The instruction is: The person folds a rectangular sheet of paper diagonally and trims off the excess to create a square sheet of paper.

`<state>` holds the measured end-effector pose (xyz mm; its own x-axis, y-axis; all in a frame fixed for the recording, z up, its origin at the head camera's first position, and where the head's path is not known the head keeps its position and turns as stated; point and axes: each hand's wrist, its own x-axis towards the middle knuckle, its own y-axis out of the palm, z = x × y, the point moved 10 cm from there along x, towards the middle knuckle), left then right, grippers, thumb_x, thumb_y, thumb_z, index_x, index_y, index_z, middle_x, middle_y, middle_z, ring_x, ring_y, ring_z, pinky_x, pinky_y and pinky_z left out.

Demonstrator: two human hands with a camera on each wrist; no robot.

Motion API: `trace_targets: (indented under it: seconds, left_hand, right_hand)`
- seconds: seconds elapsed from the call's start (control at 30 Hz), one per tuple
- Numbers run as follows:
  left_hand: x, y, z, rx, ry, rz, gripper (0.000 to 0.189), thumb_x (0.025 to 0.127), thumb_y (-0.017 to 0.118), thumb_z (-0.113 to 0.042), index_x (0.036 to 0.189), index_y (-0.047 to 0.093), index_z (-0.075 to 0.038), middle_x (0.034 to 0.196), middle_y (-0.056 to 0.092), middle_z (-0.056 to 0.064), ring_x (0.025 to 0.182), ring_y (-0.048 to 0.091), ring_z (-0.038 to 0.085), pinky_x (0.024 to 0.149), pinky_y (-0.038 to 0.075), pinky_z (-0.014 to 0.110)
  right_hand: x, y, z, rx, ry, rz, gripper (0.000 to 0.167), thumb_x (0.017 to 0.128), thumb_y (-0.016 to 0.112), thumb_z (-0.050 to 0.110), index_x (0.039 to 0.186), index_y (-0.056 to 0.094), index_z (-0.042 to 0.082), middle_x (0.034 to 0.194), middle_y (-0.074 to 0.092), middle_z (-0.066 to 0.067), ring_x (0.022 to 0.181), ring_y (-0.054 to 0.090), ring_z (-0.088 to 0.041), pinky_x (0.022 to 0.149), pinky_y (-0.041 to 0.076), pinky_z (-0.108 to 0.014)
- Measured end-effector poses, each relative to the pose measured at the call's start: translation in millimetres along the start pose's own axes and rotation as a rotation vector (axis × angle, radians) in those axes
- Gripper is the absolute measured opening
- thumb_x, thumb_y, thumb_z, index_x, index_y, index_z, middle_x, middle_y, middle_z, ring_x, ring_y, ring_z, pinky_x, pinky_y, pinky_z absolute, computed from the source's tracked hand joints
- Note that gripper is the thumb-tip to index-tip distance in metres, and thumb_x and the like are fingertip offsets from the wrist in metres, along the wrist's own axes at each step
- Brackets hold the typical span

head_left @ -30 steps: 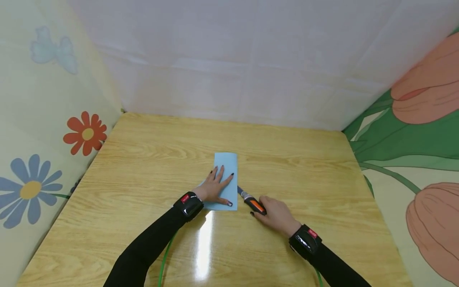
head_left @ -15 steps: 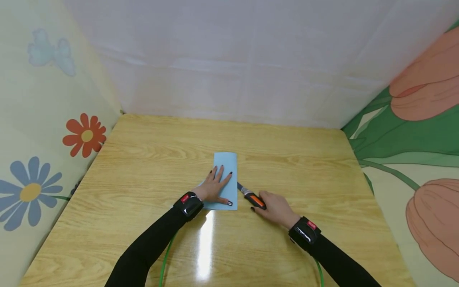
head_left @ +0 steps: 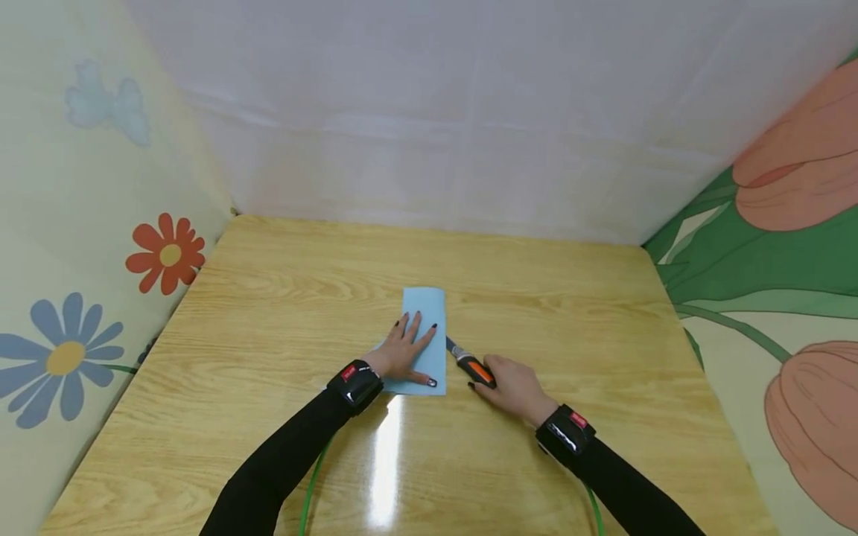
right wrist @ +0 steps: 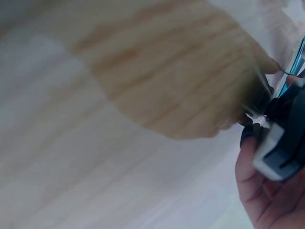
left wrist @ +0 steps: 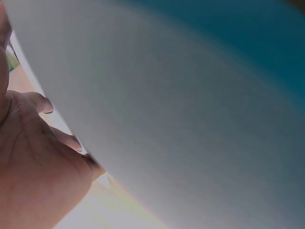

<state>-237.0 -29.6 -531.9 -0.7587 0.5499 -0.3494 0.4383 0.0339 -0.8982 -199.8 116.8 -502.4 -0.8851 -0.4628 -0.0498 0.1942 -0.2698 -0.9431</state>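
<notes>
A light blue sheet of paper (head_left: 424, 299), apparently folded, lies near the middle of the table. Across it my left hand (head_left: 402, 354) is spread flat, fingers apart, pressing it down. My right hand (head_left: 518, 388) grips a utility knife (head_left: 477, 371) with a black and orange handle. Its blade points up and left, and the tip meets the paper's right edge, where its end is hidden. In the right wrist view, the dark end of the knife handle (right wrist: 286, 136) sits in the fingers. A blurred pale surface fills most of the left wrist view, beside the left palm (left wrist: 38, 162).
The wood-grain table (head_left: 322, 283) extends around both hands. A white cloth (head_left: 429, 134) hangs behind it, with flower-printed panels at left (head_left: 67, 223) and right (head_left: 791, 298). Green cables (head_left: 313, 484) run down from the black wristbands.
The right hand and utility knife have slid slightly away from the body, the blade tip moving along the paper's right edge. The left hand stays pressed on the paper.
</notes>
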Motion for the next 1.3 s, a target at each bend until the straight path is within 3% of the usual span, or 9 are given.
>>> trace_targets:
  seconds: [0.33, 0.57, 0.9, 1.13, 1.3]
  left_hand:
    - [0.3, -1.1, -0.1, 0.007, -0.017, 0.006, 0.098, 0.080, 0.065, -0.056, 0.152, 0.013, -0.012, 0.153, -0.005, 0.026, 0.139, -0.007, 0.045, 0.114, 0.003, 0.050]
    - [0.4, -1.7, -1.0, 0.015, -0.010, -0.011, 0.099, 0.079, 0.065, -0.057, 0.151, 0.015, -0.012, 0.153, -0.003, 0.026, 0.139, -0.004, 0.046, 0.114, 0.006, 0.049]
    - [-4.8, -18.8, -6.8, 0.102, -0.061, -0.068, 0.107, 0.068, 0.074, -0.060, 0.148, 0.026, -0.008, 0.151, 0.016, 0.026, 0.138, 0.016, 0.044, 0.109, 0.017, 0.058]
    - [-8.6, -21.7, -8.7, 0.136, -0.033, 0.014, 0.083, 0.083, 0.061, -0.057, 0.147, 0.032, -0.012, 0.150, 0.021, 0.024, 0.134, 0.025, 0.042, 0.107, 0.024, 0.055]
    - [-3.0, -30.7, -12.2, 0.164, -0.025, -0.035, 0.075, 0.084, 0.062, -0.052, 0.142, 0.039, -0.011, 0.139, 0.037, 0.021, 0.123, 0.039, 0.037, 0.097, 0.039, 0.053]
  right_hand:
    - [-0.2, -3.0, -3.8, -0.013, 0.010, -0.024, 0.028, 0.082, 0.072, 0.032, 0.089, 0.055, 0.011, 0.068, 0.046, 0.005, 0.056, 0.040, -0.009, 0.048, 0.030, -0.023]
    - [7.7, -0.2, -7.0, 0.000, 0.052, 0.008, 0.028, 0.083, 0.070, 0.035, 0.087, 0.053, 0.014, 0.070, 0.046, 0.005, 0.056, 0.041, -0.009, 0.049, 0.030, -0.022]
    - [7.5, -1.1, -7.5, -0.011, 0.063, 0.030, 0.027, 0.083, 0.071, 0.032, 0.088, 0.054, 0.012, 0.070, 0.046, 0.004, 0.057, 0.041, -0.011, 0.050, 0.031, -0.023]
    - [3.4, -0.5, -4.1, -0.023, 0.040, 0.047, 0.028, 0.083, 0.071, 0.033, 0.093, 0.056, 0.011, 0.071, 0.047, 0.004, 0.058, 0.042, -0.010, 0.051, 0.032, -0.023]
    - [1.1, -3.1, -2.7, -0.024, 0.032, 0.047, 0.028, 0.083, 0.071, 0.033, 0.089, 0.054, 0.012, 0.069, 0.046, 0.005, 0.056, 0.041, -0.010, 0.050, 0.031, -0.023]
